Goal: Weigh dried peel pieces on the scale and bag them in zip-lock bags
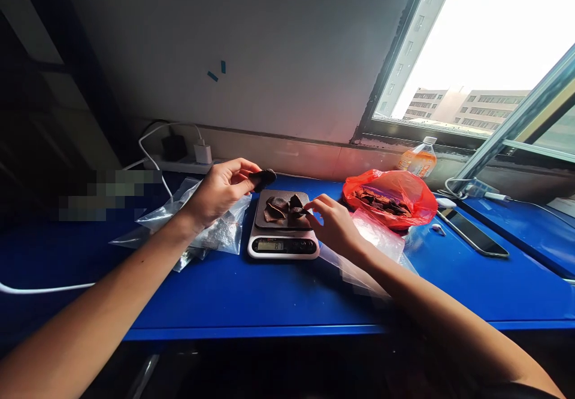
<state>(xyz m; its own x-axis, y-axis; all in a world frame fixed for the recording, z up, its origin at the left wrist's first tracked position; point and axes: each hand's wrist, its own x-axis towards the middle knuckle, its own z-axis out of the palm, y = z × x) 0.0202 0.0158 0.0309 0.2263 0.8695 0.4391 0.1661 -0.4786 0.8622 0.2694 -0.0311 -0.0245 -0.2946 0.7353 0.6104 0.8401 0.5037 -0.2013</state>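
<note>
My left hand [224, 186] is closed on a dark piece of dried peel [264, 177], held up just past the back left corner of a kitchen scale [283, 246]. On the scale's platform lie several curled, brown-black pieces of dried peel [276, 208]. My right hand [335, 219] reaches in from the right, its fingertips pinching a piece of dried peel [296, 204] at the platform's right side. The scale's small display [272, 245] is lit, its digits too small to read surely.
Clear plastic bags [224, 231] lie left of the scale, with more plastic bags [377, 237] under my right forearm. A red plastic bag [422, 198] holds more dried peel. Behind it stands a drink bottle [420, 158]; a phone [474, 231] and earbud [438, 229] lie rightward. Cables run across the blue table [269, 303].
</note>
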